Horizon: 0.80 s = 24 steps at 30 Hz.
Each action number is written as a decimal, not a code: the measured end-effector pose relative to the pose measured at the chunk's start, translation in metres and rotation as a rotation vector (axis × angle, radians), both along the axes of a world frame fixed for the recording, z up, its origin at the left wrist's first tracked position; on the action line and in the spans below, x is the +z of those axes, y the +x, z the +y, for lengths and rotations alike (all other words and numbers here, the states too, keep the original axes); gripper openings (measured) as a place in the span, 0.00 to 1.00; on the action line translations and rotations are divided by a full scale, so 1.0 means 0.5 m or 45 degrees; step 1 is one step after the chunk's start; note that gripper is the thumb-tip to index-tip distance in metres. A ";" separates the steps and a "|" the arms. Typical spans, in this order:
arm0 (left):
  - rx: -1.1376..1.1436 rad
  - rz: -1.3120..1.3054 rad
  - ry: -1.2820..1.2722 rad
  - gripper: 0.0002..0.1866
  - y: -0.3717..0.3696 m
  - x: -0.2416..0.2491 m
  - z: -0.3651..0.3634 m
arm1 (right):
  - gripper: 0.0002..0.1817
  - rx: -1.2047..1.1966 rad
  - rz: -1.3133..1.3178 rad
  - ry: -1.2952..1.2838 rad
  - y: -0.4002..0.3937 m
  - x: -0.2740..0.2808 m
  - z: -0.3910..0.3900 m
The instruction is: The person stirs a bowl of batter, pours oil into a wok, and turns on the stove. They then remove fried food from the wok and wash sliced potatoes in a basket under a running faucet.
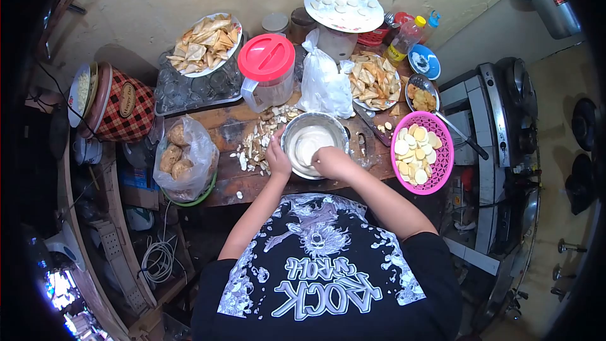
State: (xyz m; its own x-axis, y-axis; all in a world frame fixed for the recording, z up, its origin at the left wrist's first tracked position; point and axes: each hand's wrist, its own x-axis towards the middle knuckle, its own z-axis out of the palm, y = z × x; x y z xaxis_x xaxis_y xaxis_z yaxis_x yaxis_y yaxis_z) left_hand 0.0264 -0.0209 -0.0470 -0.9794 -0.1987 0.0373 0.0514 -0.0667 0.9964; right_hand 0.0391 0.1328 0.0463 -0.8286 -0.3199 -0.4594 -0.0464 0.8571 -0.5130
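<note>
A round metal bowl (pixel 344 131) of creamy white batter (pixel 308 141) stands on the wooden table in front of me. My left hand (pixel 278 156) grips the bowl's left side, fingers against its outer wall. Over the right part of the batter, my right hand (pixel 331 162) is closed in a pinch; what it holds is hidden beneath the fingers. Peelings (pixel 257 144) lie scattered left of the bowl. A knife (pixel 372 124) rests to its right, close to a pink basket (pixel 447 163) of pale round slices (pixel 416 151).
Behind the bowl stand a red-lidded pitcher (pixel 267 60) and a white plastic bag (pixel 322 85). Plates hold folded fried pastries (pixel 207 44) and more pastries (pixel 372 79). A skimmer (pixel 464 134) lies at right, near the stove (pixel 495 113). Bagged potatoes (pixel 180 158) sit at left.
</note>
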 end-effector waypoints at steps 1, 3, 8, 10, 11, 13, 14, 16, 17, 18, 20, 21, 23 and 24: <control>0.002 0.003 0.042 0.27 0.001 0.003 0.001 | 0.12 0.027 -0.040 0.044 -0.007 0.004 0.014; -0.002 -0.029 0.025 0.27 0.003 0.015 0.003 | 0.12 -0.057 0.014 0.065 -0.021 0.006 0.020; 0.006 -0.018 0.032 0.26 0.001 0.012 0.003 | 0.12 -0.053 0.136 -0.105 -0.027 -0.002 -0.016; 0.035 -0.006 -0.024 0.26 0.005 0.010 0.003 | 0.11 0.193 -0.036 0.080 -0.006 0.013 -0.013; 0.031 -0.011 -0.023 0.26 0.006 0.010 0.001 | 0.11 0.187 -0.048 0.117 -0.002 0.026 0.001; 0.028 -0.021 -0.016 0.26 0.007 0.011 0.000 | 0.11 0.179 -0.072 0.194 0.003 0.045 0.032; 0.030 -0.019 -0.054 0.26 0.007 0.012 0.001 | 0.11 0.134 -0.063 0.177 -0.001 0.045 0.037; 0.031 -0.021 -0.053 0.26 0.004 0.020 0.003 | 0.11 -0.063 0.150 0.129 -0.017 0.029 0.017; 0.032 -0.025 -0.052 0.26 0.005 0.023 0.004 | 0.11 -0.160 0.254 0.105 -0.024 0.023 0.002; 0.038 -0.052 -0.115 0.25 0.005 0.020 0.003 | 0.11 -0.186 0.344 0.031 -0.026 0.029 -0.014; 0.043 -0.047 -0.117 0.25 0.003 0.016 0.003 | 0.10 0.119 0.283 0.076 -0.020 0.022 -0.025; 0.044 -0.047 -0.120 0.25 0.004 0.013 0.001 | 0.10 0.268 0.249 0.096 -0.011 0.029 -0.032; 0.052 -0.051 -0.093 0.25 0.002 0.010 0.001 | 0.09 0.361 0.240 0.267 0.002 0.057 -0.019; 0.054 -0.036 -0.084 0.25 -0.001 0.014 0.003 | 0.09 0.340 0.248 0.321 -0.001 0.066 -0.008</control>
State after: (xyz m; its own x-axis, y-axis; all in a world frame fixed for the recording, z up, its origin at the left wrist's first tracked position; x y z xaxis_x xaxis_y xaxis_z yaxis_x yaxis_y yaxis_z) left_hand 0.0260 -0.0195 -0.0400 -0.9710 -0.2379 0.0242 0.0248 0.0004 0.9997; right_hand 0.0384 0.1290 0.0793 -0.8111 -0.4328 -0.3935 -0.3595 0.8995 -0.2482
